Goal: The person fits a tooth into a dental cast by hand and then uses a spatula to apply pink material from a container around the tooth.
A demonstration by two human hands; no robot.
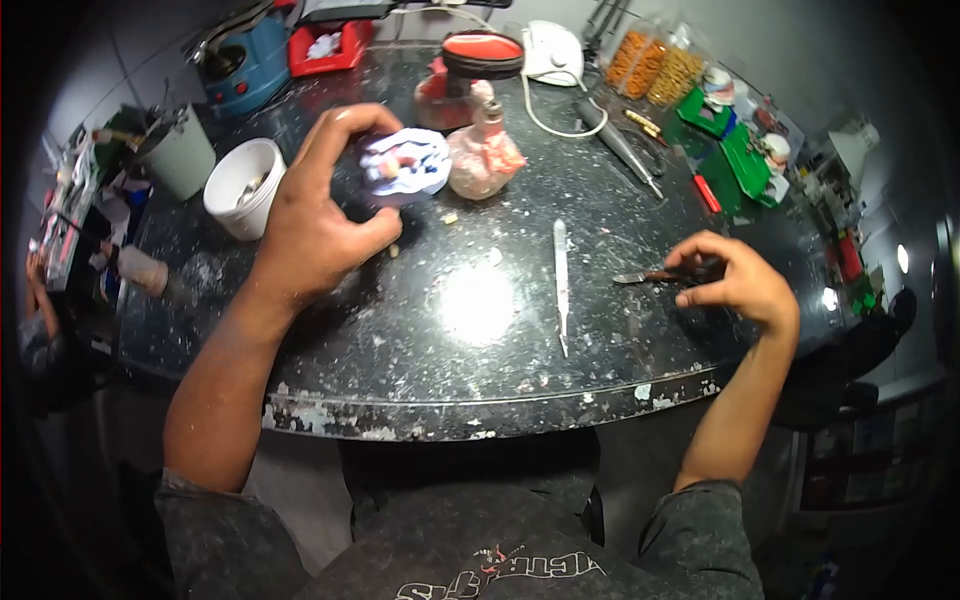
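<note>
Raised over the back left of the dark speckled table (420,385), my left hand (325,210) grips a round whitish piece with dark and pinkish spots (405,165) between thumb and fingers. Just right of that piece stands a pinkish, stained round bottle (485,165). My right hand (735,280) is at the right side of the table, its fingers curled around the dark handle of a small knife-like tool (640,277), whose blade points left. A clear plastic pipette (561,280) lies between my hands.
A white tub (245,190) and grey bin (180,150) stand left. Behind are a blue machine (240,65), red tray (330,48) and red-topped container (483,50). A grey handpiece (620,145), red-handled tool (706,192) and green trays (745,165) lie right. Another person's arm (42,295) shows far left.
</note>
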